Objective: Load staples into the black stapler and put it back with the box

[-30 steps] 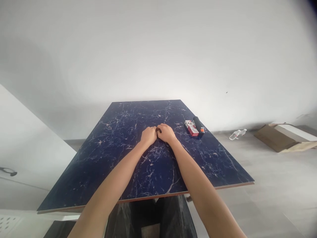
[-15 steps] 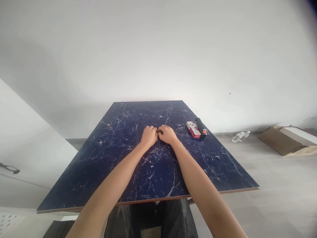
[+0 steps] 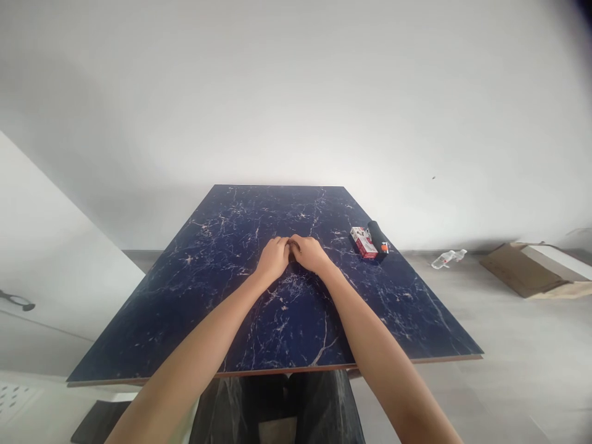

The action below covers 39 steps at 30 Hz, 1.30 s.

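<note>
My left hand (image 3: 274, 258) and my right hand (image 3: 309, 253) meet over the middle of a dark blue, white-veined marble-look table (image 3: 259, 213). Both have curled fingers, with the fingertips pressed together between them. Whatever they grip, if anything, is small and hidden by the fingers; only a dark patch shows at the gap. To the right of my right hand lie a small red and white box (image 3: 364, 242) and, touching or close beside it, a black cylinder (image 3: 378, 237) with an orange spot near its end.
A pale wall (image 3: 287, 111) rises behind the table. On the floor to the right are a clear plastic bottle (image 3: 448, 259) and an opened cardboard box (image 3: 527, 268). A white door with a dark handle (image 3: 17, 300) stands at the left. My legs are under the near edge.
My hands have shifted slightly left and turned inward, with the fingertips closer together. A small dark spot seen earlier at my right fingers is now mostly covered. The view has moved a little.
</note>
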Tool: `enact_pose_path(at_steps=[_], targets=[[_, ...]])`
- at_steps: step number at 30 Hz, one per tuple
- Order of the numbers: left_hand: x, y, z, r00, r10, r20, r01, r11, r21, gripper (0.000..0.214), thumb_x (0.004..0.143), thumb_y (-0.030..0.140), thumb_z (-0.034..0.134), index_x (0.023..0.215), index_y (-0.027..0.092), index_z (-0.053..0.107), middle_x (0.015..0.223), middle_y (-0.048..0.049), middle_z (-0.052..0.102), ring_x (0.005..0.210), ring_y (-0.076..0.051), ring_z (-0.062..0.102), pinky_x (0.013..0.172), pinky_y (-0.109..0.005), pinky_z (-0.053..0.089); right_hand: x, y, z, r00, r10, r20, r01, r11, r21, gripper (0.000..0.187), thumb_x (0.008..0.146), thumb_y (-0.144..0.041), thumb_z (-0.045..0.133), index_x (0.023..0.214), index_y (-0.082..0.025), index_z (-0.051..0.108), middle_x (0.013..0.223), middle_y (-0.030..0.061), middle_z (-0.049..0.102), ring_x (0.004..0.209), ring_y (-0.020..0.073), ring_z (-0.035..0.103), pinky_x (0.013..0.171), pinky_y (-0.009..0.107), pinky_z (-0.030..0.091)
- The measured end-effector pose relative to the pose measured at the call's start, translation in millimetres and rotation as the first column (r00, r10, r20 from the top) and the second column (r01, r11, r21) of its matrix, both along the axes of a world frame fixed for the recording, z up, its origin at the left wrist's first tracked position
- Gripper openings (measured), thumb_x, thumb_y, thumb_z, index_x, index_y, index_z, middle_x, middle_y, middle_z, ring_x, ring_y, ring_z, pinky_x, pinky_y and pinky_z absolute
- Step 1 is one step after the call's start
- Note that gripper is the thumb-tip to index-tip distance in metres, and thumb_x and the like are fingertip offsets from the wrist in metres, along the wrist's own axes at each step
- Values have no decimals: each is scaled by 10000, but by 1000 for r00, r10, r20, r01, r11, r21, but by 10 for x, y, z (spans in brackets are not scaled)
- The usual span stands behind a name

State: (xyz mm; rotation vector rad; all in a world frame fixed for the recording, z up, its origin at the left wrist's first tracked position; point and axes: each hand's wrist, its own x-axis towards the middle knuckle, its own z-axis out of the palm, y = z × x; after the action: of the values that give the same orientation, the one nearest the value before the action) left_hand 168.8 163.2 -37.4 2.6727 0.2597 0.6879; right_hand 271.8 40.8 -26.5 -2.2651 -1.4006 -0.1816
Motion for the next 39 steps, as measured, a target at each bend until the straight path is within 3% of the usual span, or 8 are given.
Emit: enact_pose_path(at_steps=[3, 6, 11, 16, 23, 27, 30, 39], targets=[[-70, 7, 60, 1000, 0, 18, 4, 975, -223, 374, 1064, 301, 315, 1318, 187, 565, 766, -21, 704, 755, -184, 680, 774, -282, 483, -55, 40, 45, 994, 26, -106, -17, 996, 88, 284, 1036, -240, 349, 1083, -203, 626, 833, 23, 721, 729, 150, 640, 718, 229, 389], [-77, -12, 111, 999, 21, 33, -9, 941, -338, 398, 1071, 387, 305, 1296, 215, 584, 642, 8, 674, 668, -175, 678, 711, -258, 480, -85, 64, 85, 971, 27, -237, 12, 987, 161, 344, 1046, -288, 324, 944, -198, 640, 689, -1, 675, 641, 132, 605, 691, 216, 390], [-43, -6, 134, 997, 26, 76, -6, 970, -245, 373, 1059, 367, 338, 1029, 225, 681, 886, -52, 738, 824, -209, 689, 725, -271, 452, -63, 55, 105, 953, -3, -303, 56, 984, 168, 377, 1013, -333, 362, 751, -197, 597, 612, -12, 615, 605, 134, 539, 622, 223, 353], [-63, 83, 149, 999, -22, 36, 27, 990, -142, 405, 1062, 367, 320, 920, 215, 668, 780, -48, 708, 718, -201, 662, 673, -271, 419, -47, 56, 109, 956, -11, -292, 65, 982, 178, 365, 984, -351, 402, 709, -193, 582, 661, -16, 609, 611, 127, 482, 601, 232, 312], [-98, 114, 134, 998, -50, -25, 48, 994, -99, 420, 1063, 346, 289, 947, 209, 668, 771, -55, 692, 707, -208, 653, 666, -283, 421, -33, 43, 72, 977, 14, -215, 23, 985, 169, 368, 969, -329, 420, 663, -186, 567, 620, -25, 571, 575, 115, 436, 583, 237, 280], [-98, 123, 126, 998, -56, 4, 57, 993, -101, 292, 980, 234, 445, 1217, 211, 614, 916, -46, 697, 758, -183, 645, 745, -283, 468, -22, 28, 60, 986, -13, -164, 35, 991, 127, 371, 985, -348, 427, 705, -188, 610, 662, -4, 624, 587, 124, 472, 595, 240, 288], [-84, 151, 98, 997, -32, 71, 39, 994, -102, 660, 835, 84, 528, 1465, 230, 397, 1169, -61, 635, 760, -140, 605, 773, -269, 493, -37, 27, 55, 987, -4, -161, 20, 995, 100, 368, 998, -356, 426, 741, -194, 635, 688, 4, 653, 604, 132, 511, 612, 238, 305], [-68, 151, -16, 990, -136, -45, 135, 991, -18, 719, 834, 36, 472, 1505, 265, 354, 1216, -88, 576, 849, -171, 616, 783, -283, 510, -60, 42, 35, 995, 11, -94, -10, 1000, 10, 425, 1023, -350, 387, 745, -189, 665, 718, 31, 689, 600, 146, 549, 600, 255, 302]])
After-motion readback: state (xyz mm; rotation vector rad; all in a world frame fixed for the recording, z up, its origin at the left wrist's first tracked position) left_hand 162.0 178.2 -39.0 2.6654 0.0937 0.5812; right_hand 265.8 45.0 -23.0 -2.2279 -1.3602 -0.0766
